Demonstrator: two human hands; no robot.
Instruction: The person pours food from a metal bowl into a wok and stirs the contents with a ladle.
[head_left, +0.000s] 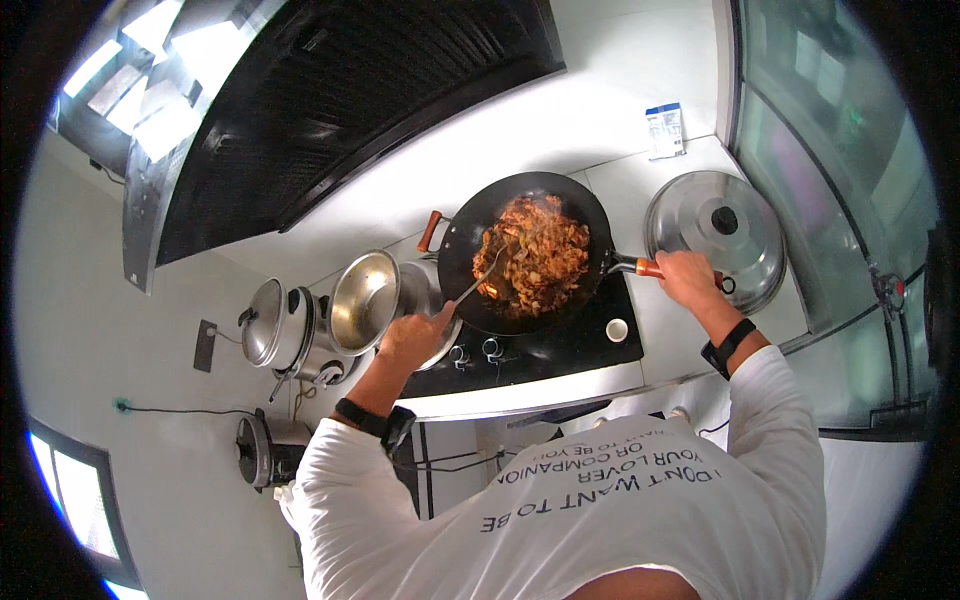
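A black wok (466, 225) stands on the black glass cooktop (555, 360), tilted a little in this view. Chopped reddish-brown food (544, 259) lies in it, with faint steam above. My left hand (412, 337) grips the end of a thin metal cooking utensil (476, 285); its far end is in the food at the left, so its shape is partly hidden. My right hand (686, 277) is closed round the wok's long wooden handle (646, 267). The wok's short wooden side handle (430, 231) points left, away from both hands.
Right of the wok lies a large domed metal lid (694, 202), near a small packet (665, 131). A small white cup (616, 331) stands on the cooktop's right side. To the left are a metal bowl (365, 300) and lidded pots (265, 322). A black range hood (337, 97) overhangs the back.
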